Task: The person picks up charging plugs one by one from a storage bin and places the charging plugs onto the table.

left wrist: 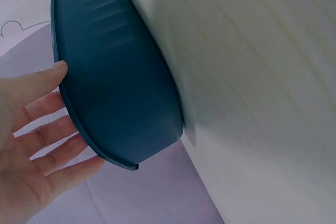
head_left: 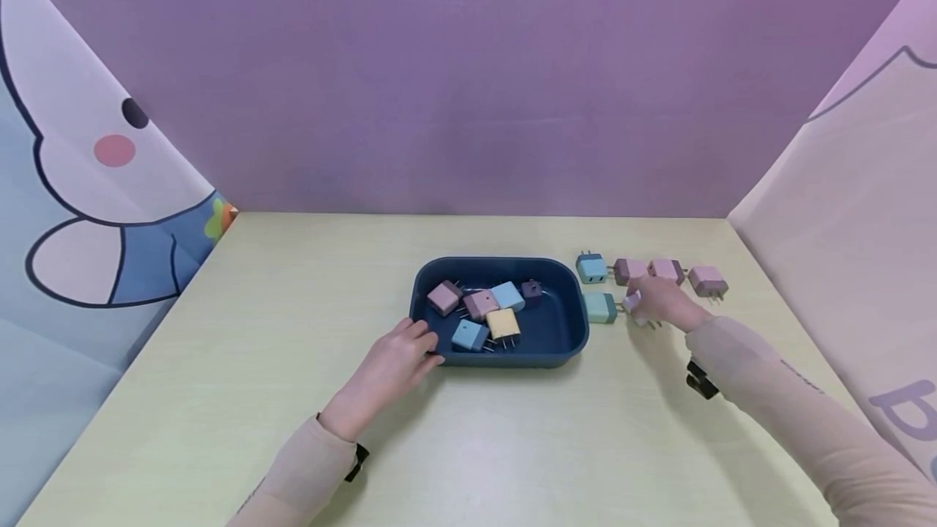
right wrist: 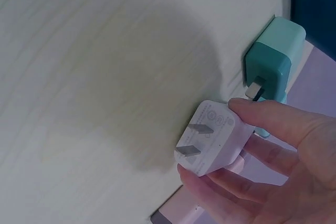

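The fingers [right wrist: 273,121] of the right hand [head_left: 661,301] pinch the white plug [right wrist: 207,140] between thumb and fingertips, its two prongs facing away from the palm; whether it clears the bench [head_left: 512,446] cannot be told. The hold is on the plug's smooth sides, so uneven pressure might let it twist or slip. Just beside lies the green plug [right wrist: 278,45], a prong near the thumb; across so narrow a gap, a sideways move could hook or nudge it. Beyond the hand, a blue plug [head_left: 592,269] and three pink plugs [head_left: 708,280] form a row, exposed to a knock from the knuckles. To their left is the tray [head_left: 542,362], its near-left rim gripped by the fingers of the left hand [head_left: 395,356], thumb outside; a press there could tilt it, a push drive it against the green plug. Inside, six plugs [head_left: 481,304] lie loosely, prongs pointing several ways, and would probably slide if it tipped.
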`<state>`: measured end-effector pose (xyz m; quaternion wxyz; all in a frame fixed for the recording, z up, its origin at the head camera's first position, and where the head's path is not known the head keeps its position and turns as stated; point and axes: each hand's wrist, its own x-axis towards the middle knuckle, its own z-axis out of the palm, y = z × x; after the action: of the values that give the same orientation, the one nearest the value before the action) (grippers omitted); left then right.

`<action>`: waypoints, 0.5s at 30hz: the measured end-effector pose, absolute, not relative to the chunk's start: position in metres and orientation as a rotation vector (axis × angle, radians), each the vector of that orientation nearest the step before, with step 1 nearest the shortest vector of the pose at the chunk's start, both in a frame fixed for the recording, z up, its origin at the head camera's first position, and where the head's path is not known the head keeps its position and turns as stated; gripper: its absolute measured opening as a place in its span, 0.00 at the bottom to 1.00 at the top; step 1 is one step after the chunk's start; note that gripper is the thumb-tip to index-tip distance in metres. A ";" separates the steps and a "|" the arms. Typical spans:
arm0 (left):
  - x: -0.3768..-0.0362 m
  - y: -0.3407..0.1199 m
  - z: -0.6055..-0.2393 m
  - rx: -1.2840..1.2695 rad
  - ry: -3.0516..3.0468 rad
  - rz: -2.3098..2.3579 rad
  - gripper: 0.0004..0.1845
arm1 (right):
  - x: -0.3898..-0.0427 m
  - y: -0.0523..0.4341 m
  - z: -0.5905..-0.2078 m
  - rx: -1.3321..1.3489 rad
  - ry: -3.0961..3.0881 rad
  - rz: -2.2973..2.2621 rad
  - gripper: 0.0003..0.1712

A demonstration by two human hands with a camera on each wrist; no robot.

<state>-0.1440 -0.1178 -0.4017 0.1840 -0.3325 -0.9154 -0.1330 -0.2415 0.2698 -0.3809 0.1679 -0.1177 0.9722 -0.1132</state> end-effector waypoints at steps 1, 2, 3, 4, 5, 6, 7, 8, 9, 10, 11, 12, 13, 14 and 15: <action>-0.144 -0.118 -0.402 -0.938 -2.580 -0.373 0.09 | -0.241 0.270 -0.381 -0.330 2.763 -0.328 0.20; -0.144 -0.118 -0.402 -0.938 -2.580 -0.373 0.09 | -0.242 0.270 -0.382 -0.326 2.760 -0.333 0.20; -0.144 -0.118 -0.402 -0.938 -2.581 -0.372 0.09 | -0.242 0.271 -0.383 -0.323 2.760 -0.335 0.20; -0.144 -0.118 -0.402 -0.938 -2.581 -0.370 0.09 | -0.242 0.271 -0.384 -0.322 2.760 -0.338 0.19; -0.143 -0.118 -0.401 -0.937 -2.582 -0.370 0.09 | -0.242 0.271 -0.384 -0.320 2.759 -0.344 0.19; -0.143 -0.118 -0.401 -0.937 -2.584 -0.369 0.09 | -0.242 0.271 -0.385 -0.317 2.760 -0.344 0.19; -0.143 -0.118 -0.401 -0.937 -2.586 -0.368 0.09 | -0.242 0.270 -0.385 -0.317 2.762 -0.342 0.19; -0.143 -0.118 -0.401 -0.935 -2.589 -0.367 0.08 | -0.242 0.270 -0.386 -0.318 2.763 -0.341 0.19; -0.142 -0.118 -0.400 -0.936 -2.590 -0.367 0.08 | -0.242 0.269 -0.386 -0.318 2.765 -0.339 0.19; -0.142 -0.118 -0.400 -0.935 -2.593 -0.366 0.08 | -0.242 0.269 -0.386 -0.320 2.765 -0.336 0.18; -0.142 -0.118 -0.400 -0.935 -2.596 -0.367 0.08 | -0.242 0.268 -0.385 -0.324 2.767 -0.332 0.18; -0.142 -0.117 -0.400 -0.934 -2.598 -0.366 0.08 | -0.242 0.268 -0.385 -0.323 2.767 -0.332 0.18; -0.142 -0.117 -0.400 -0.934 -2.598 -0.366 0.08 | -0.242 0.267 -0.385 -0.320 2.767 -0.332 0.18; -0.142 -0.117 -0.400 -0.935 -2.596 -0.368 0.08 | -0.242 0.267 -0.385 -0.315 2.765 -0.332 0.17; -0.142 -0.117 -0.400 -0.936 -2.594 -0.368 0.08 | -0.241 0.267 -0.385 -0.309 2.764 -0.332 0.17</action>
<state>-0.1424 -0.1174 -0.4000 0.1786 -0.3311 -0.9173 -0.1302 -0.2415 0.2668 -0.3847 0.1696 -0.1088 0.9725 -0.1169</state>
